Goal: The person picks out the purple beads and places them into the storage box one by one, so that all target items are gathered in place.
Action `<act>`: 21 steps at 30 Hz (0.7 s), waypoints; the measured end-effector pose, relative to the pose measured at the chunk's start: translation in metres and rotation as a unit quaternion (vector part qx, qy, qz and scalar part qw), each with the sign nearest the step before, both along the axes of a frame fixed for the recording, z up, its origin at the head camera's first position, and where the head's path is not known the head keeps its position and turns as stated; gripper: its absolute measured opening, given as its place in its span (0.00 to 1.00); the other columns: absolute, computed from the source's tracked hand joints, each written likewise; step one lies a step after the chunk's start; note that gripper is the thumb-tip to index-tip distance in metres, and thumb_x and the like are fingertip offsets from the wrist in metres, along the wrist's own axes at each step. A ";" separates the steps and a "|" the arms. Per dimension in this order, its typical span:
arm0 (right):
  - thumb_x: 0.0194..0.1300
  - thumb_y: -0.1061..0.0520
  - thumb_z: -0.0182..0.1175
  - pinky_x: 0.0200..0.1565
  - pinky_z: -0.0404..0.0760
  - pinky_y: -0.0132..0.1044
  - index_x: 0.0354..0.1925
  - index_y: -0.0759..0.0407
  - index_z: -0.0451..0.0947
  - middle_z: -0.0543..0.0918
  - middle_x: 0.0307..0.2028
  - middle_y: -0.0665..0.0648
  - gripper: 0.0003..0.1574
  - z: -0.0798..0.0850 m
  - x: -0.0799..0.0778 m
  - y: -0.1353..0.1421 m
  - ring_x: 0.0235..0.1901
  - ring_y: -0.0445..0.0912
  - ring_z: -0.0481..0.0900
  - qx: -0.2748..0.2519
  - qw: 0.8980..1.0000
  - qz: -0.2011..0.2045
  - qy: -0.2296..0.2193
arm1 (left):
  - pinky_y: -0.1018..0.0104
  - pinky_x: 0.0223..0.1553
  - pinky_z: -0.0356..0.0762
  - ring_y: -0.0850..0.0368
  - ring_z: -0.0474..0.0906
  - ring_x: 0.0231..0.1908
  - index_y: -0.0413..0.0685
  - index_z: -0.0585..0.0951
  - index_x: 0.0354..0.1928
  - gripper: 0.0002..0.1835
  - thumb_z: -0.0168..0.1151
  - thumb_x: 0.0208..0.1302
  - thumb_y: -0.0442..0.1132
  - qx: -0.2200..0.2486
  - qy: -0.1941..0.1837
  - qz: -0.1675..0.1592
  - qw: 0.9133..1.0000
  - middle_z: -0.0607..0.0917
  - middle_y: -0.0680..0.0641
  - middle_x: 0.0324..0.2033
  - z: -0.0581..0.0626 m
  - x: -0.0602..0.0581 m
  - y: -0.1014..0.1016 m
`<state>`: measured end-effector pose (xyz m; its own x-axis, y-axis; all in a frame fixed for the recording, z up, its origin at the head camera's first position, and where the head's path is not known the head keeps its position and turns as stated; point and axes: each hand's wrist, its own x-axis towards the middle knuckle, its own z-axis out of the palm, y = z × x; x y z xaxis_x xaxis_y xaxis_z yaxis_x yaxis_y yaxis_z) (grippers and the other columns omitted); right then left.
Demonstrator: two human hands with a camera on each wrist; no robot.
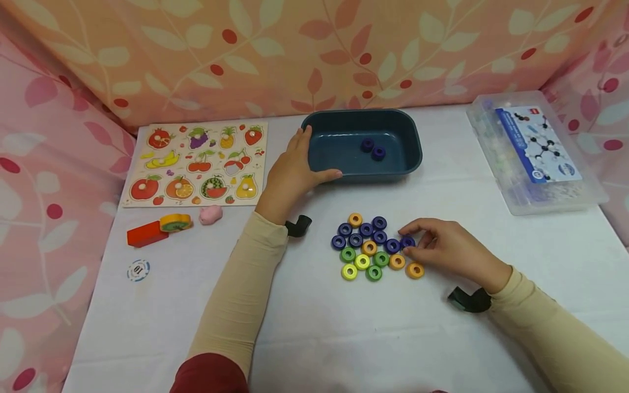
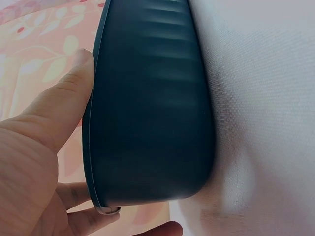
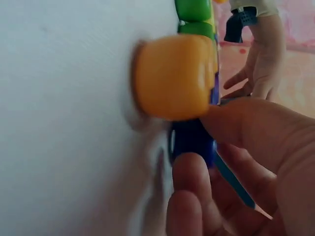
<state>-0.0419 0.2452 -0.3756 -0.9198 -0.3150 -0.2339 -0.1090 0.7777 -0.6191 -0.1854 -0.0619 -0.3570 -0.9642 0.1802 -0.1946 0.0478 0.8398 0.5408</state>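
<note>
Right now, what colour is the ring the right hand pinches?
Bluish purple; the ring in the right hand shows best in the head view.

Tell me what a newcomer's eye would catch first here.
Probably the bright cluster of ring beads near the head view's middle, where the right grip pinches a purple bead. Next, the dark blue tray behind them, holding two purple beads, and the fruit puzzle at back left.

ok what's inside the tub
Two purple rings show on the floor of the tub, just right of its middle. The left hand covers the near left corner, so that bit is hidden, as is whatever lies under the rings.
</note>
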 end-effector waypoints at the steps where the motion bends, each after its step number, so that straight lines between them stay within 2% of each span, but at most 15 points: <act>1: 0.59 0.55 0.73 0.31 0.78 0.32 0.51 0.46 0.82 0.86 0.35 0.47 0.21 0.005 -0.003 -0.001 0.29 0.39 0.80 0.000 1.000 -0.006 0.007 | 0.45 0.70 0.65 0.40 0.56 0.76 0.65 0.39 0.81 0.67 0.69 0.47 0.74 0.001 -0.001 0.000 1.000 0.41 0.53 0.81 0.000 0.000 0.000; 6: 0.61 0.53 0.72 0.27 0.77 0.33 0.53 0.47 0.80 0.88 0.36 0.52 0.22 0.044 -0.029 -0.012 0.28 0.41 0.82 -0.025 0.995 -0.070 0.070 | 0.45 0.70 0.65 0.41 0.56 0.76 0.65 0.39 0.81 0.68 0.69 0.46 0.74 0.001 -0.001 0.001 1.000 0.41 0.53 0.81 -0.001 0.000 -0.001; 9: 0.61 0.50 0.72 0.26 0.76 0.34 0.52 0.46 0.81 0.88 0.38 0.53 0.21 0.063 -0.057 -0.022 0.29 0.40 0.83 -0.033 0.989 -0.093 0.110 | 0.45 0.70 0.66 0.41 0.56 0.76 0.65 0.39 0.81 0.68 0.69 0.46 0.74 -0.001 0.000 0.001 1.000 0.41 0.53 0.81 -0.002 -0.001 -0.002; 11: 0.62 0.48 0.71 0.26 0.75 0.34 0.54 0.47 0.80 0.88 0.40 0.53 0.22 0.068 -0.080 -0.030 0.31 0.40 0.82 -0.029 0.988 -0.092 0.122 | 0.45 0.70 0.66 0.41 0.56 0.76 0.65 0.39 0.81 0.68 0.69 0.46 0.74 -0.002 0.000 0.001 1.000 0.41 0.53 0.81 -0.002 -0.001 -0.003; 13: 0.64 0.47 0.69 0.27 0.75 0.34 0.56 0.48 0.79 0.86 0.45 0.53 0.23 0.066 -0.104 -0.037 0.32 0.43 0.80 -0.027 0.989 -0.086 0.119 | 0.45 0.70 0.66 0.41 0.56 0.76 0.65 0.39 0.81 0.68 0.69 0.46 0.75 -0.002 0.000 0.001 1.000 0.41 0.53 0.81 -0.003 -0.002 -0.003; 16: 0.65 0.47 0.67 0.32 0.76 0.35 0.59 0.51 0.78 0.83 0.54 0.54 0.26 0.054 -0.135 -0.047 0.34 0.46 0.78 -0.020 0.993 -0.065 0.095 | 0.45 0.70 0.65 0.41 0.55 0.76 0.64 0.40 0.81 0.68 0.69 0.46 0.75 -0.001 0.000 -0.001 1.000 0.41 0.53 0.81 -0.003 -0.002 -0.003; 21: 0.66 0.50 0.67 0.48 0.78 0.43 0.59 0.54 0.78 0.82 0.58 0.57 0.25 0.031 -0.168 -0.060 0.41 0.50 0.81 -0.010 0.998 -0.026 0.065 | 0.45 0.71 0.64 0.42 0.55 0.77 0.64 0.39 0.81 0.68 0.68 0.46 0.75 -0.001 -0.002 -0.004 1.000 0.41 0.52 0.81 -0.002 -0.002 -0.002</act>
<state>-0.2103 0.1857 -0.3446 -0.9571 -0.2698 -0.1060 -0.1493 0.7720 -0.6178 -0.1874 -0.0637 -0.3591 -0.9620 0.1876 -0.1985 0.0524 0.8402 0.5397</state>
